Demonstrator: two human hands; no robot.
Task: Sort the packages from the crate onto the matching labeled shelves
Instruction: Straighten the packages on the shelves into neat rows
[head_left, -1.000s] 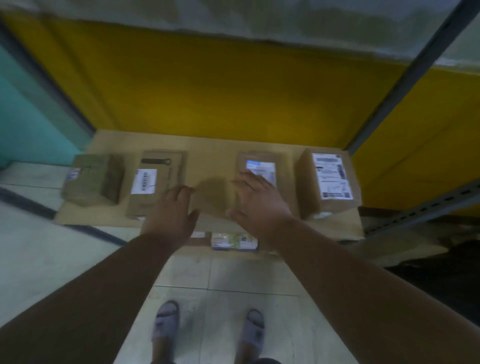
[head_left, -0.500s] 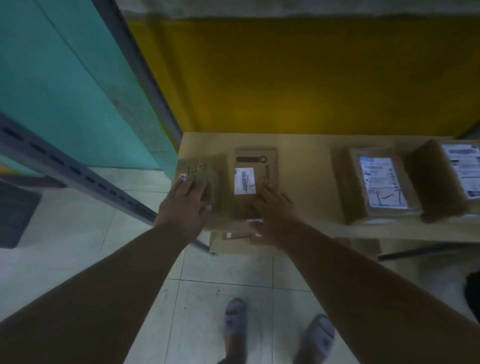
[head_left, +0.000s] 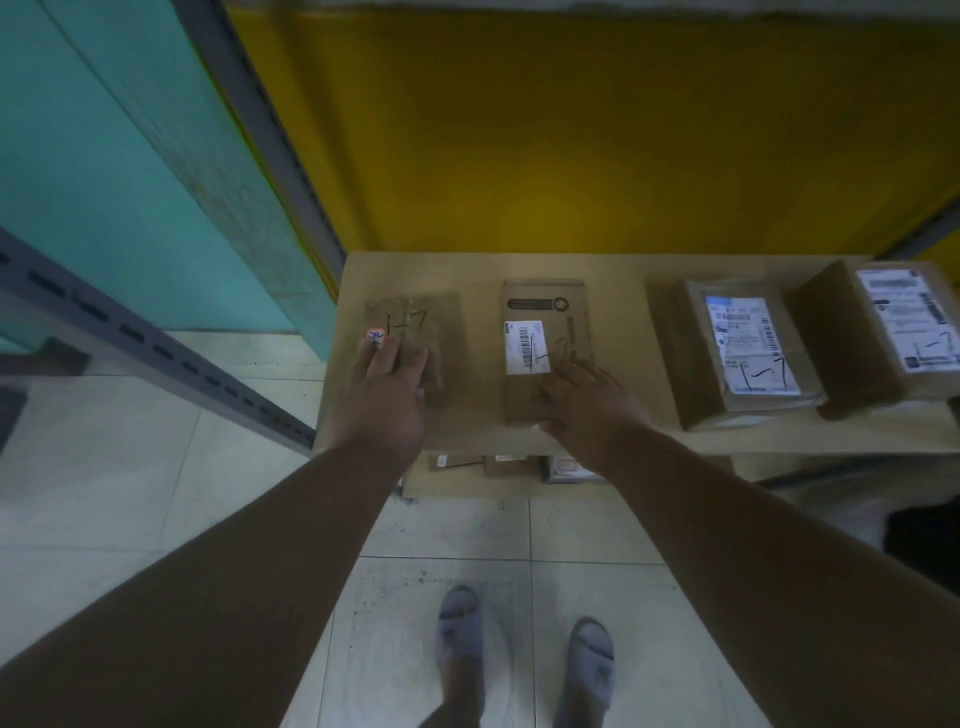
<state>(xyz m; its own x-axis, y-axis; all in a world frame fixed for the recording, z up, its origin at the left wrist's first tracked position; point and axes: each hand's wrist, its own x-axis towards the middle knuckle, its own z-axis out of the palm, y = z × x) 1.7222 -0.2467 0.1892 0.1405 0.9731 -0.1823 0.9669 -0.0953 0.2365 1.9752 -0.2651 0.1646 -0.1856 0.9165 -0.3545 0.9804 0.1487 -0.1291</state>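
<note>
Packages sit in a row on the wooden shelf (head_left: 613, 270): my left hand (head_left: 387, 400) rests flat, fingers straight, on the small taped box (head_left: 415, 322), while my right hand (head_left: 584, 410) lies spread on the flat barcode-labelled carton (head_left: 545, 343). Two larger labelled boxes (head_left: 737, 348) stand to the right, apart from my hands.

Four brown cardboard packages lie in a row on the wooden shelf (head_left: 613, 270) at mid-frame: a small box (head_left: 415, 322) at left marked "1-7", a flat carton (head_left: 545, 332) with a barcode label, then two labelled boxes (head_left: 748, 343) (head_left: 893, 327) at right.
</note>
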